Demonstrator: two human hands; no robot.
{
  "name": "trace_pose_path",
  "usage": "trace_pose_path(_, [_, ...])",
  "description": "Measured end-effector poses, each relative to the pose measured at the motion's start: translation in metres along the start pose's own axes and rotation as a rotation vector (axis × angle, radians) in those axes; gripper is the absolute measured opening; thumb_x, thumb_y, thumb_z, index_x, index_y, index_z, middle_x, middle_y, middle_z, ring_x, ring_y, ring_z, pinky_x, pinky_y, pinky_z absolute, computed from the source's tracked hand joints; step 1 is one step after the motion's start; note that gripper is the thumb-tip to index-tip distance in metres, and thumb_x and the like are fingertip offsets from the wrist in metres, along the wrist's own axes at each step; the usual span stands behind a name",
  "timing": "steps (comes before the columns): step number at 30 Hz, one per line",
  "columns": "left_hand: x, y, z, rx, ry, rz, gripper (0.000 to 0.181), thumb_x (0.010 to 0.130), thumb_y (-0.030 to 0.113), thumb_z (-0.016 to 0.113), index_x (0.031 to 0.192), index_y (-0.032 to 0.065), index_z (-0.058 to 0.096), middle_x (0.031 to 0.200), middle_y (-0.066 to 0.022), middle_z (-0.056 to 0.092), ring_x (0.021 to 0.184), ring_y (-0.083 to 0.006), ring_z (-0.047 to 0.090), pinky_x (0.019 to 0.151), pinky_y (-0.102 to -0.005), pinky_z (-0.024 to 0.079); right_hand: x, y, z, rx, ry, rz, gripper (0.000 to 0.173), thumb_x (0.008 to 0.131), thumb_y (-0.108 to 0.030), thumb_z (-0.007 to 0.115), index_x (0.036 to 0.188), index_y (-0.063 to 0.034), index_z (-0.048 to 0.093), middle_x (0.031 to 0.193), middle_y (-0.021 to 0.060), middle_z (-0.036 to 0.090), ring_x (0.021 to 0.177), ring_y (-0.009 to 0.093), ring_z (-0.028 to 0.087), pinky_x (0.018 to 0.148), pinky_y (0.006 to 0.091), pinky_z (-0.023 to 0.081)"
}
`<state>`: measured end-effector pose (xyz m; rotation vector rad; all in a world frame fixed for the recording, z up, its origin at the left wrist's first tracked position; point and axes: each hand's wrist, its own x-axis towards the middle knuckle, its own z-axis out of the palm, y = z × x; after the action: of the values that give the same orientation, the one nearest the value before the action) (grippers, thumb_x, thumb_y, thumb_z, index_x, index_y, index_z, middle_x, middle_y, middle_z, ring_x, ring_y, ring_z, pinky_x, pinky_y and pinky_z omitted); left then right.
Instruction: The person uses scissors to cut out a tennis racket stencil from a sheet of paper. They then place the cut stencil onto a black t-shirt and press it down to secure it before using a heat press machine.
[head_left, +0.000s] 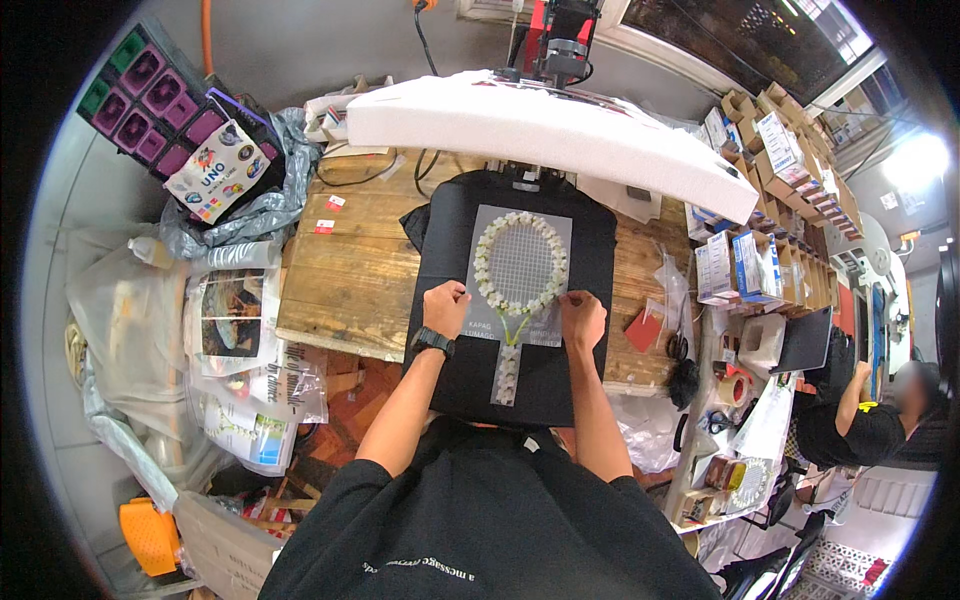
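Note:
A black T-shirt (592, 225) lies spread over a press platen. On it rests a clear transfer film (480, 225) printed with a racket shape ringed by white flowers, with white lettering below and a flowered handle strip (507, 375) pointing toward me. My left hand (445, 307), with a black watch on the wrist, has its fingertips pinched at the film's left edge. My right hand (583, 319) is at the film's right edge, thumb and fingers together there. Whether either hand actually grips the film is hard to tell.
Beyond the shirt, a thick white heat-press head (540, 131) spans the wooden table (345, 285). Black scissors (676, 345) and a red square (643, 331) lie right. Printed sheets in plastic (247, 420) are left, cardboard bins (795, 277) right. Another person (862, 435) is at far right.

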<state>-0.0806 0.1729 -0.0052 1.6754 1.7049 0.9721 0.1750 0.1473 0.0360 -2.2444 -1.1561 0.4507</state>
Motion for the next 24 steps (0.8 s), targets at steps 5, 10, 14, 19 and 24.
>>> trace_pose_path(5, [0.002, 0.005, -0.006, 0.058, -0.041, 0.038, 0.021, 0.082, 0.014, 0.078, 0.095, -0.001, 0.073, 0.079, -0.0177, 0.072, 0.073, -0.0329, 0.07, 0.067, -0.0414, 0.055, 0.002, 0.008, 0.0, 0.01, 0.034, -0.063, 0.022, 0.081, -0.024, 0.078, 0.096, -0.008, 0.078, 0.089, 0.0099, 0.077, 0.085, 0.029, 0.074, 0.076, 0.0393, 0.057])
trace_pose_path(10, [-0.008, 0.019, -0.019, 0.101, -0.057, 0.028, 0.023, 0.086, 0.017, 0.074, 0.1, -0.0015, 0.071, 0.087, -0.0171, 0.071, 0.083, -0.0333, 0.068, 0.074, -0.0424, 0.054, -0.011, 0.031, -0.01, -0.029, 0.033, -0.329, 0.02, 0.086, -0.021, 0.074, 0.101, -0.0087, 0.075, 0.105, 0.0081, 0.073, 0.103, 0.028, 0.067, 0.087, 0.0375, 0.051])
trace_pose_path(14, [-0.04, 0.012, -0.038, 0.173, -0.055, 0.29, 0.025, 0.09, 0.014, 0.069, 0.113, 0.0057, 0.069, 0.114, -0.0115, 0.065, 0.105, -0.0317, 0.061, 0.089, -0.0419, 0.049, -0.056, 0.046, -0.024, -0.144, -0.031, -0.62, 0.028, 0.088, -0.019, 0.07, 0.115, -0.0106, 0.069, 0.126, 0.0077, 0.062, 0.12, 0.029, 0.056, 0.101, 0.0451, 0.04])
trace_pose_path(19, [-0.083, 0.002, -0.058, 0.323, -0.202, 0.536, 0.037, 0.092, 0.02, 0.067, 0.128, 0.0116, 0.065, 0.143, -0.0092, 0.053, 0.127, -0.0311, 0.052, 0.103, -0.0457, 0.041, -0.095, 0.061, -0.04, -0.274, -0.138, -0.761, 0.048, 0.091, -0.028, 0.067, 0.136, -0.0146, 0.059, 0.147, 0.0074, 0.049, 0.137, 0.032, 0.043, 0.11, 0.0525, 0.031])
trace_pose_path(24, [-0.097, -0.004, -0.059, 0.489, -0.276, 0.585, 0.049, 0.098, 0.037, 0.057, 0.142, 0.0158, 0.056, 0.154, -0.0073, 0.045, 0.137, -0.0309, 0.042, 0.11, -0.0474, 0.034, -0.104, 0.063, -0.043, -0.384, -0.168, -0.759, 0.055, 0.093, -0.035, 0.064, 0.143, -0.0153, 0.053, 0.152, 0.0056, 0.045, 0.142, 0.032, 0.038, 0.113, 0.0534, 0.027])
